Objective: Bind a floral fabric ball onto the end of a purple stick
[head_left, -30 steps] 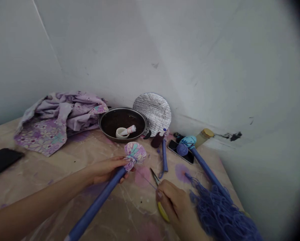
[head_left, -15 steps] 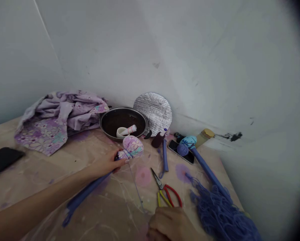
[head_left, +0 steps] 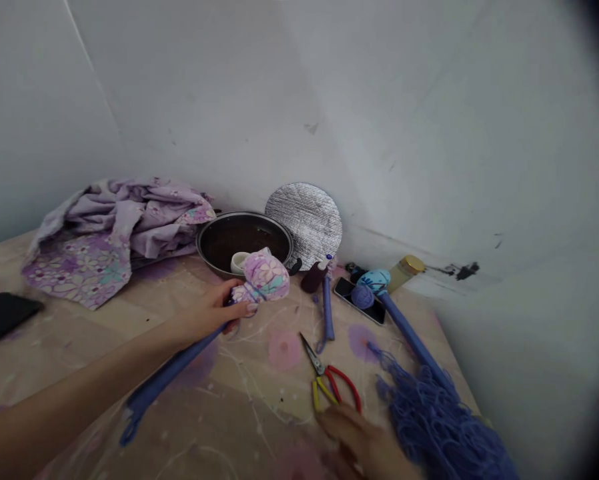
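Observation:
My left hand (head_left: 214, 310) is closed around a mallet-like stick, just below its padded floral cloth head (head_left: 265, 277). The blue-wrapped handle (head_left: 172, 370) of this stick runs down along my forearm and ends in a small loop. Blue yarn is wound round the neck of the head. At the bottom, my right hand (head_left: 357, 440) is slightly blurred, its fingers apart, with fingertips beside the handles of the scissors (head_left: 319, 367). These have red and yellow grips and lie on the table with blades pointing away. Whether the fingertips touch the grips, I cannot tell.
Blue yarn (head_left: 444, 427) lies heaped at right, near a blue-headed stick (head_left: 412, 333) and a phone (head_left: 347, 290). Behind stand a pan (head_left: 204, 233), a silver disc (head_left: 309, 223), a dark bottle (head_left: 312, 280) and a gold-lidded jar (head_left: 412, 265). Floral cloth (head_left: 89, 267) and a black phone (head_left: 4, 317) lie left.
The strand that stretched from the padded head toward my right hand no longer shows. My right hand has moved slightly right and its fingers have loosened. The padded head has risen a little.

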`<action>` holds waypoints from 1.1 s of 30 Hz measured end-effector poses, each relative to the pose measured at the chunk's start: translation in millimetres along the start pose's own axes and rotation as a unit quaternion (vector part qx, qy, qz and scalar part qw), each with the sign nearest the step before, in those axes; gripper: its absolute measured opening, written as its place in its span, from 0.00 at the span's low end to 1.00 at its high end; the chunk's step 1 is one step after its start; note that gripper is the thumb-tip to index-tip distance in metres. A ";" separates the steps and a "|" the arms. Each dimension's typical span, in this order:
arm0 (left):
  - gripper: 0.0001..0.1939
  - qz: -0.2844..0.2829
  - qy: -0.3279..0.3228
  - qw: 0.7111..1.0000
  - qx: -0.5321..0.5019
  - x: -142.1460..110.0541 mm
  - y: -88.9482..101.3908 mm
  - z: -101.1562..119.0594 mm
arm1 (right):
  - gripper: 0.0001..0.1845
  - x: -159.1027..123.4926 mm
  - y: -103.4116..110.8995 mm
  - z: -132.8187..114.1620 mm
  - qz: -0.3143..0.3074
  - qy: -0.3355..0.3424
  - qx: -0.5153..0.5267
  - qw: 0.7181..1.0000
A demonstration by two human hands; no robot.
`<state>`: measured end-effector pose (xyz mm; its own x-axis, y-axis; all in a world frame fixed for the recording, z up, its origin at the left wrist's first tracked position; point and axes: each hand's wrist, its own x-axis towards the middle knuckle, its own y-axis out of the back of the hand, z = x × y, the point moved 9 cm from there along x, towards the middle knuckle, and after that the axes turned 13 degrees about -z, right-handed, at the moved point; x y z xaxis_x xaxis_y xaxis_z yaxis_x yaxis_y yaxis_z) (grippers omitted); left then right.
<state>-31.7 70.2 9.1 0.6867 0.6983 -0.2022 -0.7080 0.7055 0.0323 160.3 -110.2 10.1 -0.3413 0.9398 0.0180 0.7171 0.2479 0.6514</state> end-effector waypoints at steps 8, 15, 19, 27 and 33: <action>0.23 -0.093 0.006 0.995 -0.035 -4.1 -43.8 14.3 | 0.29 108.1 -39.2 3.1 -0.026 0.017 0.340 0.940; 0.23 -0.046 0.005 0.999 0.008 -3.7 -21.3 6.8 | 0.13 89.2 -35.7 -10.7 0.021 -0.023 0.111 0.993; 0.19 -0.052 0.041 0.998 0.021 -3.1 -23.0 -3.7 | 0.12 80.4 -32.3 -48.2 -0.033 0.044 -0.134 0.989; 0.27 -0.093 0.073 0.989 0.091 -3.7 -38.1 -23.5 | 0.11 88.8 -14.2 -100.8 -0.065 0.167 -0.277 0.944; 0.17 -0.096 -0.006 0.968 0.233 -13.0 -56.1 4.7 | 0.12 119.0 19.4 -113.8 -0.052 0.163 -0.315 0.933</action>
<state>-0.2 22.1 14.5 0.8019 0.5487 -0.2362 -0.4181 0.7979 0.4341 64.4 -20.3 111.2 -0.6298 0.7713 0.0921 0.2042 0.0500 0.9777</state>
